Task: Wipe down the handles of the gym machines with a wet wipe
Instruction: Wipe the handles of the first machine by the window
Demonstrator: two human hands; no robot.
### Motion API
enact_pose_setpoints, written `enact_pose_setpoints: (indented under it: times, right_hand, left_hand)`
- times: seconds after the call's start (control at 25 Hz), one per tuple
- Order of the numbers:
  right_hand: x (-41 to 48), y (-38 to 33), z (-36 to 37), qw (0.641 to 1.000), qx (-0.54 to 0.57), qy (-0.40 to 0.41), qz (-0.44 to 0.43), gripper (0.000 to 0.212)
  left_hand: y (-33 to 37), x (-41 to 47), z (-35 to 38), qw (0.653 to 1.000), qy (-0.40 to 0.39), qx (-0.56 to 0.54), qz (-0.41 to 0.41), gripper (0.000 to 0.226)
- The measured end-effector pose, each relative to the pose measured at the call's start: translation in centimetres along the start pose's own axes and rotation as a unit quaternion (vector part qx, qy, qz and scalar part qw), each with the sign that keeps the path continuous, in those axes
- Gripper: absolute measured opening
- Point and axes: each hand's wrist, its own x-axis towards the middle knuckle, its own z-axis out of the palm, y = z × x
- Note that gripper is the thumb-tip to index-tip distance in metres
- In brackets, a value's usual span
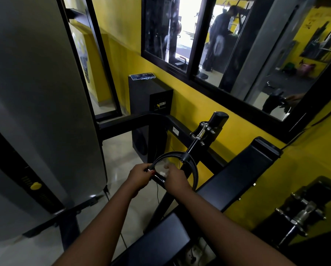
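A black D-shaped machine handle [194, 173] hangs from a black arm in the middle of the view, its curved bow arching over a short straight grip bar [159, 178]. My left hand [139, 174] grips the left end of the handle where bow and bar meet. My right hand [175, 178] is curled over the right part of the grip bar and holds a white wet wipe [163, 173] against it. Only a small bit of the wipe shows between my hands.
A grey weight-stack shroud [36, 112] with a yellow selector pin [35, 186] stands at left. Black padded seat parts [243, 169] lie right and below. A second handle swivel [303, 210] is at lower right. Yellow wall, mirrors [218, 45] and a black speaker box [149, 96] are behind.
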Motion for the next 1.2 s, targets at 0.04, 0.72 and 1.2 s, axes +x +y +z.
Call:
enact_pose_setpoints:
  times: [0.04,0.72,1.2]
  right_hand:
    - [0.1,-0.4,0.4,0.997,0.073,0.032,-0.002,0.042]
    - [1.4,0.6,0.5,0.908,0.069,0.286,-0.3,0.027]
    - [1.3,-4.9,0.6,0.892,-0.232,0.179,-0.345,0.026]
  left_hand:
    - [0.0,-0.2,-0.2,1.0,-0.011,-0.02,-0.001,0.026]
    - [0.6,-2.1,-1.7,0.963,0.013,-0.266,-0.044,0.059]
    - [-0.5,-2.1,-1.6,0.984,0.113,-0.066,0.124,0.077]
